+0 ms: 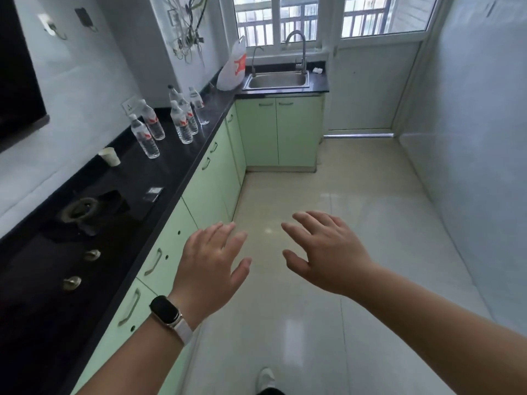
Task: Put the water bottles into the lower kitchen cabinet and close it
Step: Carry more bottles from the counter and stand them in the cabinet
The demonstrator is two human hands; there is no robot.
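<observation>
Pale green cabinets (pixel 209 192) under a glossy black table (pixel 171 163).
The water bottles (pixel 148 139) are clear with red-and-white labels; the cup (pixel 109 156) is cream; the plastic bag (pixel 233 67) is white with an orange-red print. The sink (pixel 278 80) is silver steel, the floor (pixel 356 181) shiny beige tile with thin grey joints, the walls (pixel 470 138) pale grey-white. The wristwatch (pixel 166 310) has a black face and a white band.

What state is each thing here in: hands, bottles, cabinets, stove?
Left hand: open, holding nothing.
Right hand: open, holding nothing.
Clear plastic water bottles: upright on the black countertop.
Pale green lower cabinet doors: all visible ones shut.
Black gas hob: no flame visible.
</observation>
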